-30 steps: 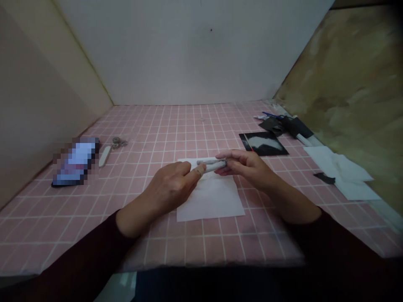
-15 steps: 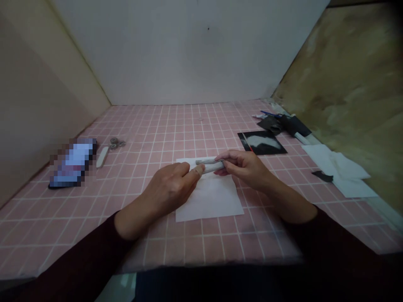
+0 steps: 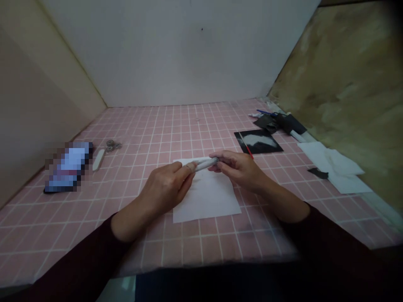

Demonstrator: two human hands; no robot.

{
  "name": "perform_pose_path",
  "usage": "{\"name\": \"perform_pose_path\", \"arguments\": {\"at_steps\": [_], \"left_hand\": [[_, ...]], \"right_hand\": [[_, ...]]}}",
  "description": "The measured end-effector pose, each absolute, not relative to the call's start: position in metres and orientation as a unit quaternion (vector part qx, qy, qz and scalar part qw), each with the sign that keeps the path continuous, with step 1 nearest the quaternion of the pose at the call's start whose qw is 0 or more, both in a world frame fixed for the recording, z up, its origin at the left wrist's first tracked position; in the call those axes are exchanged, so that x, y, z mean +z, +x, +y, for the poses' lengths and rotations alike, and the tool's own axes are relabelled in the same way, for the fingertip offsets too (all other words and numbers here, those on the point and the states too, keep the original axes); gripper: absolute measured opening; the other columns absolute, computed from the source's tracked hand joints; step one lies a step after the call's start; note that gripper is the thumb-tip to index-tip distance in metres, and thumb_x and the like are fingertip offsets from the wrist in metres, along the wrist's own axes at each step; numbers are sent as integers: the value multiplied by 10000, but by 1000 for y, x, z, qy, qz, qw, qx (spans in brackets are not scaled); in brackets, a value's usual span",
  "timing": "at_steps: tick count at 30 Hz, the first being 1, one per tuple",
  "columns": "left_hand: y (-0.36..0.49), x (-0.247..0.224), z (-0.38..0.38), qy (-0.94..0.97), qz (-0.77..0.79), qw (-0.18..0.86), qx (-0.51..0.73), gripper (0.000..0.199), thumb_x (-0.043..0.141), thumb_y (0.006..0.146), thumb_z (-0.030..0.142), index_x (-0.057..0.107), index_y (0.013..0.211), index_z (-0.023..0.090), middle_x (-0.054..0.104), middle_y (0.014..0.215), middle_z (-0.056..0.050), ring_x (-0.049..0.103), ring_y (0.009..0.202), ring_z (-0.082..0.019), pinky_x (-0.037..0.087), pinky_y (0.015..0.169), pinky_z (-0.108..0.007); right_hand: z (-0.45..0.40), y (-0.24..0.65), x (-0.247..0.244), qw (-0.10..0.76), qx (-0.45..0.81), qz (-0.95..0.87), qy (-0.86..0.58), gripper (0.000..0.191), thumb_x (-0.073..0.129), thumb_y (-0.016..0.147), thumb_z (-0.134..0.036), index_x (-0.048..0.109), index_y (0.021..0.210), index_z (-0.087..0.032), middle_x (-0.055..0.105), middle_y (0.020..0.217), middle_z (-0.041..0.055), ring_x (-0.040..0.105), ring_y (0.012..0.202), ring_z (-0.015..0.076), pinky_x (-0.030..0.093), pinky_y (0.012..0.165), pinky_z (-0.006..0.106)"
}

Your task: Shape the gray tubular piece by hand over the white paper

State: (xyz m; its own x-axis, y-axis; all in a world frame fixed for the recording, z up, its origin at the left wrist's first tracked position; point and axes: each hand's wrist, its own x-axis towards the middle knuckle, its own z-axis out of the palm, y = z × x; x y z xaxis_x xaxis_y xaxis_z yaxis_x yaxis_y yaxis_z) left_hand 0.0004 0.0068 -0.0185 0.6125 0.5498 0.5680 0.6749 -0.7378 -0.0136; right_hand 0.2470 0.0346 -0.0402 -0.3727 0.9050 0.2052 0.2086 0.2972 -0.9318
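Note:
A pale grey-white, slender object point(image 3: 205, 164), looking like two narrow bars side by side joined at the right end, is held level between my hands above a white sheet of paper point(image 3: 209, 201). My left hand point(image 3: 165, 182) is closed, its thumb and fingers pinching the object's left end. At the other end my right hand point(image 3: 239, 165) grips with its thumb in front and fingers behind. My fingers hide both ends, and I cannot make out exactly what the object is.
Left stand a phone point(image 3: 69, 165), a flat white stick point(image 3: 98, 160) and small grey rings point(image 3: 111, 145). To the right lie a black sheet with white powder point(image 3: 261, 141), a red-ended thin stick point(image 3: 246, 145), dark sheets point(image 3: 266, 122), white papers point(image 3: 330, 161) and a dark scrap point(image 3: 318, 172).
My left fingers now cover the free left end of the object's far bar, which showed before. The object has tilted slightly, its right end higher. The whole view has shifted a little.

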Motion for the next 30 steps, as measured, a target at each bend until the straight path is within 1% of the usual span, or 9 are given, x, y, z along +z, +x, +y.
{"name": "perform_pose_path", "arguments": {"at_steps": [4,10,15,20,26,30], "left_hand": [[2,-20,6,-891,-343,144,-262,234,491,1000,234,662,1120,129,627,711,-29,581,586,-153,469,526,-262],[3,-20,3,-893,-337,161,-249,221,475,1005,212,654,1115,144,606,686,-19,559,578,-146,436,513,-250],[5,-19,2,-895,-330,163,-254,220,499,996,202,656,1132,131,600,683,-20,553,573,-151,429,504,-258],[6,-18,1,-893,-321,180,-258,194,498,999,191,671,1056,124,573,644,-10,531,545,-149,418,485,-259],[6,-16,-1,-894,-301,208,-258,206,494,1000,162,659,1112,112,559,628,-2,506,533,-151,414,472,-263],[8,-15,-1,-895,-290,216,-262,191,499,994,139,663,1087,104,538,616,6,474,525,-147,400,472,-270]], "right_hand": [[34,242,-39,404,451,-685,-404,250,617,887,-303,698,1096,-194,724,956,57,749,885,209,626,863,396],[35,243,-40,399,482,-668,-403,281,621,896,-329,718,1117,-184,737,993,76,755,893,213,626,866,405],[37,247,-40,396,480,-676,-394,247,612,900,-315,728,1081,-193,730,1014,68,752,885,196,630,849,379],[38,247,-40,398,504,-657,-393,214,633,871,-299,695,1038,-179,739,932,60,760,857,195,630,821,364],[36,248,-37,401,505,-652,-400,174,646,857,-289,694,988,-184,742,879,45,760,821,188,630,781,342],[36,249,-36,393,505,-658,-398,176,614,883,-299,691,974,-170,735,886,52,763,800,186,636,730,322]]}}
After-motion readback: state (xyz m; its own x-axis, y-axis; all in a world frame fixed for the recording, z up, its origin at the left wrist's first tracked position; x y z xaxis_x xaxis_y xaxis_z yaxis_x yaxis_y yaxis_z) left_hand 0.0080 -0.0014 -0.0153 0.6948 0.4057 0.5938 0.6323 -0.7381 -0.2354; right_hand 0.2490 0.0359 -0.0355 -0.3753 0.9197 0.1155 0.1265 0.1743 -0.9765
